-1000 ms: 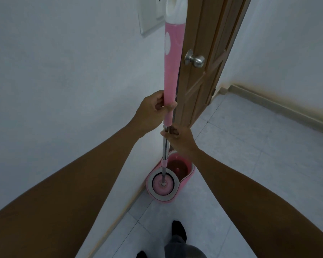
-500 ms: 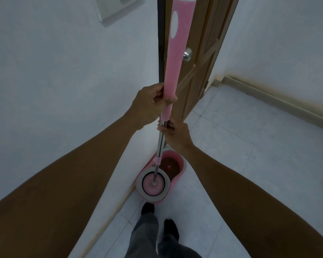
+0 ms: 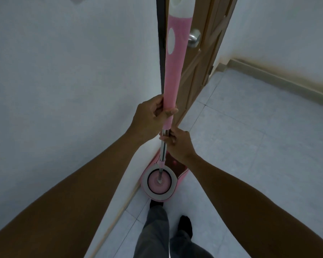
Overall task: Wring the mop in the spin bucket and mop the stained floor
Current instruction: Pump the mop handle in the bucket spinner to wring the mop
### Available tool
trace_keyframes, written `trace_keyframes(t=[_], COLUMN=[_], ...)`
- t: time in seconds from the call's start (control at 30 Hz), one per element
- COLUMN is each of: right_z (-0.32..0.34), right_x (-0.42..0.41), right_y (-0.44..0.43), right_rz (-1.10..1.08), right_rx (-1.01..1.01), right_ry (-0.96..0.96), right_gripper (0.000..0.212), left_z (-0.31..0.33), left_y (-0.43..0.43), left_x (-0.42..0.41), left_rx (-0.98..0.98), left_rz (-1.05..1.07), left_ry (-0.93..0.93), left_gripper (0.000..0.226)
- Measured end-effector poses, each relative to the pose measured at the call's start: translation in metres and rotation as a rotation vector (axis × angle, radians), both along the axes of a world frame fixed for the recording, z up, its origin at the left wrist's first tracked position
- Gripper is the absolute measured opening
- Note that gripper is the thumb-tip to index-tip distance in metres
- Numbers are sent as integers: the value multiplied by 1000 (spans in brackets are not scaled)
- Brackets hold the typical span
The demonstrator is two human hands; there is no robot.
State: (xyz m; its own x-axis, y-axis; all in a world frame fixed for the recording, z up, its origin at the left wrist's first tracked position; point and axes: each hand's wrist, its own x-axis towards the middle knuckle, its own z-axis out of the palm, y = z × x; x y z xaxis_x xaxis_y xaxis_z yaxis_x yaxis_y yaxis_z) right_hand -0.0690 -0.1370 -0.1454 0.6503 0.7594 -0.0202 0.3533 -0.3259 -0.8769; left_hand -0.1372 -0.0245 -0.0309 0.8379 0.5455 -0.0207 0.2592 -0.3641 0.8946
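Note:
A mop with a pink foam handle (image 3: 174,67) and a steel shaft stands upright. Its round pink head (image 3: 159,181) sits inside the white-rimmed spin basket of the pink bucket (image 3: 181,178) on the floor by the wall. My left hand (image 3: 150,118) is wrapped around the lower end of the pink grip. Just below it, my right hand (image 3: 178,144) grips the steel shaft. The bucket's water compartment (image 3: 175,163), brownish inside, is partly hidden behind my right wrist.
A white wall (image 3: 63,90) runs along the left, with a brown wooden door (image 3: 199,71) and steel knob (image 3: 194,40) straight ahead. Pale floor tiles (image 3: 250,146) spread to the right up to a skirting board (image 3: 287,81). My feet (image 3: 185,223) stand just before the bucket.
I have stepped closer to the bucket, so my legs and feet now show below it. Both hands keep their grip on the mop, whose head stays in the spin basket.

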Motion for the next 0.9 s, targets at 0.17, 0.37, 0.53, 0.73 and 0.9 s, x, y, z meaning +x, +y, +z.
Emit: trace_keyframes(t=[0.17,0.37,0.53,0.73,0.9], right_z=[-27,-59,-66,-31,16], right_x=[-9,-17,-20,6,37], right_y=[1,4,10,16,18], right_rz=[10,-23,-72,-65,33], right_rx=[-114,-250,-245,-131,-92], right_ry=[100,301,422,322,293], right_gripper=[14,22,24,22,25], left_z=[-30,-78,-89,-45,19], left_y=[0,4,19,25,37], left_x=[-13,-22,-22,7,37], left_rx=[-43,-31,-89,-139,-103], left_rz=[21,-20,-64,-16,-54], left_ry=[56,147,219,25,-176], left_gripper=[37,29,24,33,32])
